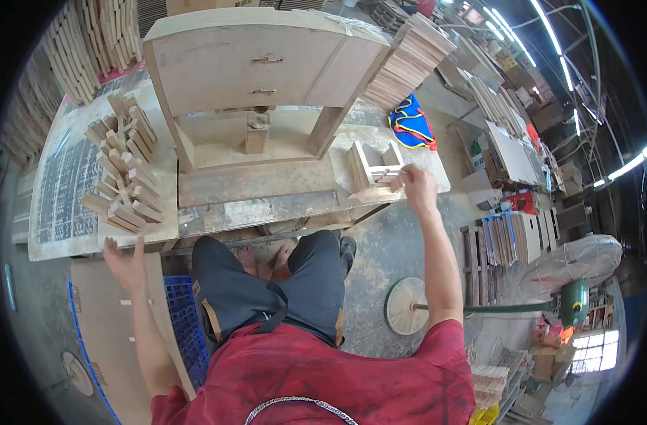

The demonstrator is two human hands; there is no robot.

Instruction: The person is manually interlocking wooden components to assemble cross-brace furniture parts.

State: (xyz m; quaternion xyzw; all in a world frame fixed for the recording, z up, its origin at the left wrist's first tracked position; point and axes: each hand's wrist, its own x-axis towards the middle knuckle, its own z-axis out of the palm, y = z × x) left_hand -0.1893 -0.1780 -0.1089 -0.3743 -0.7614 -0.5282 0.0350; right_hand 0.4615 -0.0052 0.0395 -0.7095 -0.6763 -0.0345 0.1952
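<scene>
My left hand (127,266) is open, fingers spread, just below the bench's near left edge. Closest to it is a pile of short wooden blocks (125,177), stacked crosswise in several layers. Off to the right, my right hand (418,187) is closed, its fingertips at the right end of a small pale wooden frame (369,170). What the fingers pinch there, if anything, is hidden. Between the hands stands a large wooden cabinet-like frame (217,71) with two metal fittings on its panel. A small wooden block (256,133) stands upright in its opening.
Thin wooden boards (408,60) are stacked beside the large frame, near a blue cloth with yellow and red trim (412,122). A cardboard sheet (118,312) and blue plastic crate (185,312) lie at lower left. To the right is a green floor fan (573,301) with a round base.
</scene>
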